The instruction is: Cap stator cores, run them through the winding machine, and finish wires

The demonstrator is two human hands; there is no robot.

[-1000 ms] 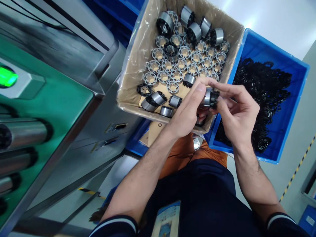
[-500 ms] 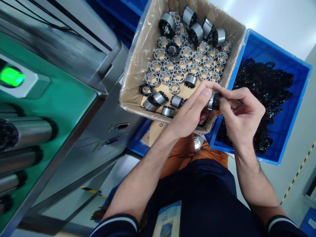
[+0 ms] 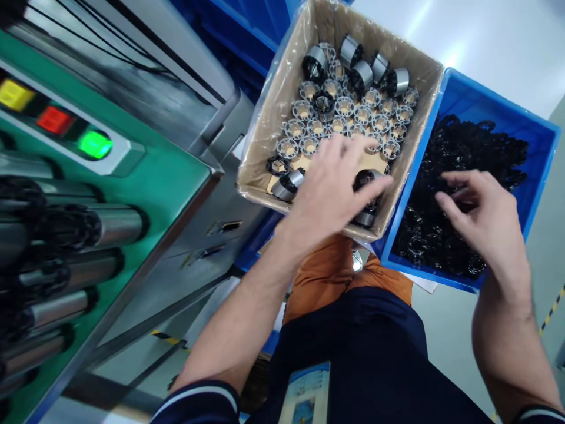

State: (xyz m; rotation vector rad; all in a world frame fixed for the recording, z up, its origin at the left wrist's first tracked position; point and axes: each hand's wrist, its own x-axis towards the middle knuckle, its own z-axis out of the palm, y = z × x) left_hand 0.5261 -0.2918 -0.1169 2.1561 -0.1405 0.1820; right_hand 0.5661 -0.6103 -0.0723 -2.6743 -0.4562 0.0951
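Observation:
My left hand (image 3: 333, 182) is over the near part of a plastic-lined cardboard box (image 3: 260, 135), its fingers spread and slightly blurred. It covers some of the parts below, so contact with them cannot be made out. A steel motor core with black end pieces (image 3: 368, 179) shows beside the thumb, inside the box. My right hand (image 3: 492, 218) hovers above a heap of black plastic pieces (image 3: 459, 212) in a blue bin (image 3: 544, 132). Its thumb and forefinger are apart, with nothing seen between them. Bare steel cores (image 3: 344, 106) stand in rows in the box.
Several capped cores (image 3: 351, 51) lie at the box's far end. To the left is a green-topped bench (image 3: 168, 176) with metal cylinders (image 3: 119, 227) and a lit green button (image 3: 96, 144). More blue bins (image 3: 256, 23) are behind the box.
Both hands were together on a capped core at the box's right edge. They have parted: the left moved left over the box, the right moved over the blue bin. The view has shifted left.

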